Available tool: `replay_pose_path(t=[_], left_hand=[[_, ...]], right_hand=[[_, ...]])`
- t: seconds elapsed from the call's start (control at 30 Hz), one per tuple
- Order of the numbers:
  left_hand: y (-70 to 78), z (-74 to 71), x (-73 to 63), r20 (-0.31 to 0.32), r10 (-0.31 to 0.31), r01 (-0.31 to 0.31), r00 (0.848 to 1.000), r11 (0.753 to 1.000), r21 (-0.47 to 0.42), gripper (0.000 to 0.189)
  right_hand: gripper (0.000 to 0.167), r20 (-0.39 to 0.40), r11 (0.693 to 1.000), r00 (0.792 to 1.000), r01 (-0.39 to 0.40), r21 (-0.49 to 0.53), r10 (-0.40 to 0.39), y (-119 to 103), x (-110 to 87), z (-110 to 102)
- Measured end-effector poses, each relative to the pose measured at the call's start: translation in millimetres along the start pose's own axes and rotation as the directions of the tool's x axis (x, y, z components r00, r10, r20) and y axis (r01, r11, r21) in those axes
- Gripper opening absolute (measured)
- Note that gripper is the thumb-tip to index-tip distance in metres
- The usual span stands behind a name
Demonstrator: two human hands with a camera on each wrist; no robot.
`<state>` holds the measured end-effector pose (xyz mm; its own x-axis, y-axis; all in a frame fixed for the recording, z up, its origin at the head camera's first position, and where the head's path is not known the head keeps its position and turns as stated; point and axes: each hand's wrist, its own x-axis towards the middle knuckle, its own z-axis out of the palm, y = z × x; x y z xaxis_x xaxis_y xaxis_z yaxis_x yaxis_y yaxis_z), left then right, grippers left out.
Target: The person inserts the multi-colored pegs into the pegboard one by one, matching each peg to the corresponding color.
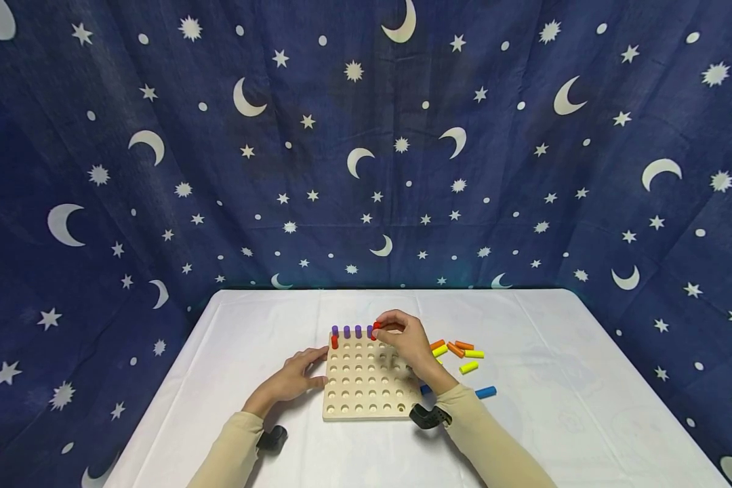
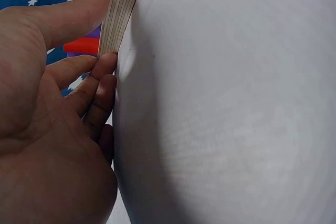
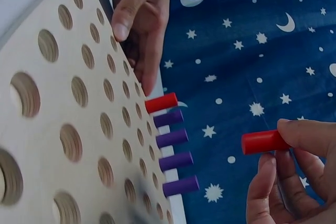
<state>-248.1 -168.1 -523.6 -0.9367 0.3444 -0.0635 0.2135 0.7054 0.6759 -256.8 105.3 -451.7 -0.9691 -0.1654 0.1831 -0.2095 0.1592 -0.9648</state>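
When lowering the held red peg (image 3: 260,142), likely into one of the holes (image 3: 106,126), maintain a light pinch. Right hand (image 1: 407,340): thumb and fingertips nearly closed, gripping the peg's upper end, lower end exposed. Peg location: above the board (image 1: 366,415), apart from its surface, toward the far edge and near the row of purple pegs (image 3: 176,161). Match tilt to the seated red peg (image 3: 161,103) near the far-left corner. Centre before pressing; avoid knocking the purple pegs. Brace the board's left edge with the left hand (image 1: 291,377), fingers loosely spread, touching that edge. Keep clear of loose pegs (image 1: 474,354) beyond the right edge.
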Motion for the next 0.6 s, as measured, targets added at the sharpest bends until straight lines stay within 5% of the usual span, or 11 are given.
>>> replay_pose_path(t=[0.43,0.6], left_hand=[[0.3,0.5,1.3,0.013,-0.018,0.018,1.000,1.000,0.002,0.069],[-0.4,0.5,2.1,0.011,-0.017,0.017,1.000,1.000,-0.004,0.069]], right_hand=[[0.022,0.024,1.000,1.000,0.014,-0.010,-0.013,-1.9,1.2,25.4],[0.020,0.005,1.000,1.000,-0.007,-0.017,0.007,28.6,13.8,37.0]])
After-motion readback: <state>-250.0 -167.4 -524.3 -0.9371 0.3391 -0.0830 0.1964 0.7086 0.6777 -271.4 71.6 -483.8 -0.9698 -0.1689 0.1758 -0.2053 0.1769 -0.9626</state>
